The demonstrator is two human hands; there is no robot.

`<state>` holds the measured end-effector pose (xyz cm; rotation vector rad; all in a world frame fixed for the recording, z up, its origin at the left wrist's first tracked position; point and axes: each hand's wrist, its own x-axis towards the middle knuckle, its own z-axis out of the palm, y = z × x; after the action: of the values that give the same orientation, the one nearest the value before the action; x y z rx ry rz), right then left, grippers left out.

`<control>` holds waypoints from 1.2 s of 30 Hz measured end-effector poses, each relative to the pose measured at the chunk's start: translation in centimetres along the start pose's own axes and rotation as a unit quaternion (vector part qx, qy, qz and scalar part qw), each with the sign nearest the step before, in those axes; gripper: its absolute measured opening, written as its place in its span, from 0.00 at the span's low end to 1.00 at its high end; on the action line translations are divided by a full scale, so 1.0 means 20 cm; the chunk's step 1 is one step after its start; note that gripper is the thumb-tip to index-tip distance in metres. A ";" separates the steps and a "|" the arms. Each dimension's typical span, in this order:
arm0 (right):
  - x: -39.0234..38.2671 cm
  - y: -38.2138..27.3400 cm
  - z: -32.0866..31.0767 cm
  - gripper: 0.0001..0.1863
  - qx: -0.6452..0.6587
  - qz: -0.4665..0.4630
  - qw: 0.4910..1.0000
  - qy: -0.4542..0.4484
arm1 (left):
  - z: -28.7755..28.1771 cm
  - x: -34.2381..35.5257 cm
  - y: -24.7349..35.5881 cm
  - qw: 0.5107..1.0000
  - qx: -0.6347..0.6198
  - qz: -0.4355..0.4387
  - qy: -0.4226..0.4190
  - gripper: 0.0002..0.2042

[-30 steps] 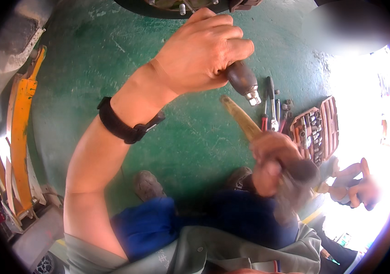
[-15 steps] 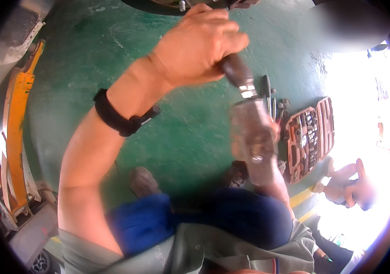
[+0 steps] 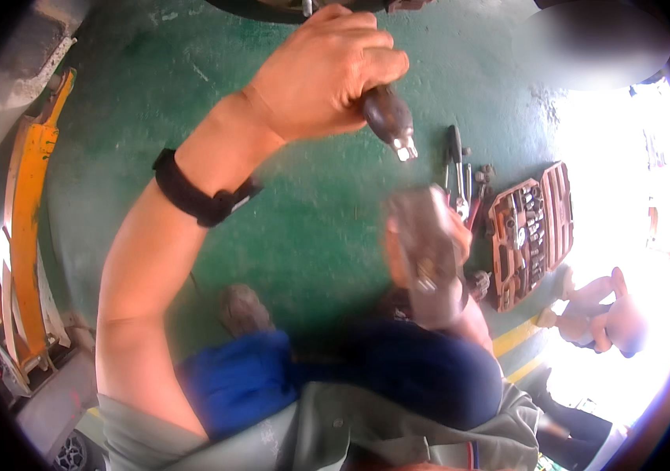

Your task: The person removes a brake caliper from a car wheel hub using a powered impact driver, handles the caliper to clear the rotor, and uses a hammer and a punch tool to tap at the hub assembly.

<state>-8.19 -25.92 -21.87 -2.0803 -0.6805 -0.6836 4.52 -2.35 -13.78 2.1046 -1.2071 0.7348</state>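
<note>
My left hand point(image 3: 331, 74) is closed around the dark handle point(image 3: 386, 114) of a hand tool, likely a screwdriver, with a bare metal end pointing towards me. Its far end is hidden by the hand, just short of a dark round part point(image 3: 260, 11) at the top edge. My right hand point(image 3: 461, 239) is wrapped round a hammer, whose long brownish metal head point(image 3: 429, 271) is smeared by motion and covers most of that hand. A gap separates the hammer head from the tool's metal end.
On the green floor point(image 3: 311, 204) to the right lie several hand tools point(image 3: 461, 169) and an open brown socket case point(image 3: 500, 282). An orange metal stand or jack point(image 3: 29, 212) is at the left. Another person point(image 3: 586, 310) crouches in bright light at the far right.
The hammer head has drawn back towards me, away from the handle's metal end that it met or overlapped before. My left hand has shifted slightly left with its tool.
</note>
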 end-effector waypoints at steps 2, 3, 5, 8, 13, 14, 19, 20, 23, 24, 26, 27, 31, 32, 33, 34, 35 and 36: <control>0.00 -0.10 -0.05 0.09 0.169 0.053 0.984 -0.030 | -0.05 -0.04 0.01 1.000 0.016 0.002 -0.002 0.15; 0.05 -0.15 -0.08 0.10 0.271 0.036 0.962 -0.007 | -0.05 -0.02 0.01 1.000 0.017 0.004 0.002 0.15; 0.05 -0.17 -0.07 0.10 0.201 0.080 0.976 0.026 | -0.03 0.01 0.03 0.998 0.021 -0.034 -0.043 0.15; 0.24 -0.05 -0.02 0.11 0.061 0.013 0.984 -0.167 | -0.04 0.01 -0.03 0.999 0.046 0.004 -0.027 0.15; 0.08 -0.10 0.02 0.10 0.191 -0.037 0.981 0.019 | -0.03 -0.02 0.00 1.000 0.006 -0.010 -0.009 0.15; 0.08 -0.14 0.01 0.09 0.279 -0.054 0.958 0.035 | -0.04 -0.03 0.01 0.999 -0.003 -0.025 -0.021 0.15; 0.17 -0.08 0.05 0.10 0.025 0.032 0.988 -0.149 | -0.02 -0.03 0.00 1.000 0.008 -0.003 -0.013 0.14; 0.14 -0.10 0.05 0.09 0.002 0.008 0.989 -0.150 | -0.04 -0.04 -0.01 1.000 0.016 -0.007 -0.008 0.14; 0.10 -0.10 0.02 0.09 0.099 -0.062 0.992 -0.046 | -0.04 -0.01 0.00 1.000 0.010 -0.011 -0.016 0.14; 0.07 -0.10 0.04 0.09 0.175 -0.068 0.982 -0.001 | -0.03 -0.01 0.00 0.999 0.011 -0.020 -0.024 0.14; 0.07 -0.09 0.01 0.09 0.239 -0.054 0.969 -0.019 | -0.01 -0.03 -0.02 1.000 0.016 -0.021 -0.014 0.14; 0.07 -0.08 0.01 0.09 0.106 -0.062 0.992 -0.016 | -0.01 -0.04 -0.03 1.000 0.019 -0.023 -0.007 0.14; 0.10 -0.01 0.02 0.09 -0.033 -0.010 0.997 -0.073 | -0.02 -0.04 -0.04 0.999 0.020 -0.022 -0.015 0.14; 0.01 0.05 -0.01 0.08 -0.066 -0.034 0.996 -0.046 | 0.00 -0.03 -0.04 1.000 0.014 -0.012 -0.003 0.14; 0.00 0.00 -0.04 0.09 0.003 -0.041 0.998 -0.042 | 0.01 -0.04 -0.03 1.000 0.007 -0.010 0.005 0.14; 0.00 -0.03 -0.08 0.10 0.075 -0.051 0.995 -0.038 | 0.01 -0.05 -0.03 1.000 0.007 -0.016 0.005 0.14; 0.01 -0.08 -0.10 0.11 0.148 -0.066 0.986 -0.035 | -0.01 -0.05 -0.03 1.000 0.012 -0.017 -0.009 0.14; 0.01 -0.09 -0.09 0.14 0.166 -0.060 0.983 -0.053 | -0.03 -0.05 -0.03 0.999 0.017 -0.019 -0.023 0.15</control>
<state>-9.58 -26.46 -19.89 -1.7866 -0.9192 -0.4890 4.54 -1.16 -14.16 2.1764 -1.1835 0.6976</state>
